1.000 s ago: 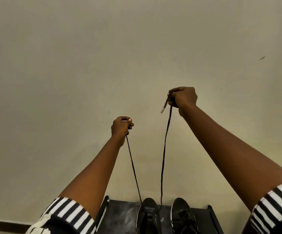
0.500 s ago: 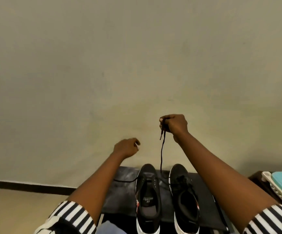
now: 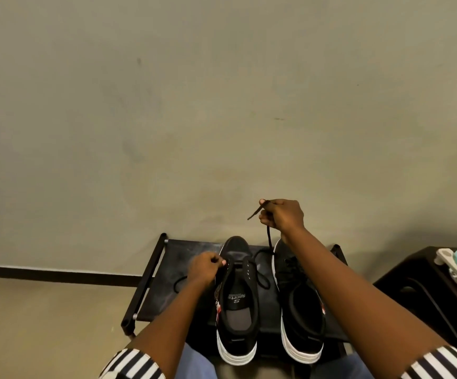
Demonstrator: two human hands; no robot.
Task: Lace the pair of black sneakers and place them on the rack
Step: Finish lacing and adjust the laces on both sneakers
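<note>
Right hand [image 3: 283, 216] pinches lace [image 3: 269, 240] end above rack [image 3: 167, 272] back edge; left hand [image 3: 205, 270] grips left sneaker [image 3: 237, 305] eyelet edge.

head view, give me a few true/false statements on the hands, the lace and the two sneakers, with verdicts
1. The right hand pinches one end of the black lace above the sneakers. True.
2. Both sneakers stand on the floor beside the rack. False: the left sneaker and the right sneaker stand on the black rack.
3. The left hand is at the left sneaker's eyelet edge. True.
4. The sneakers' toes point toward the person. False: the toes point at the wall, heels toward the person.
5. The left sneaker is fully laced. False: most of its eyelets are bare.
</note>
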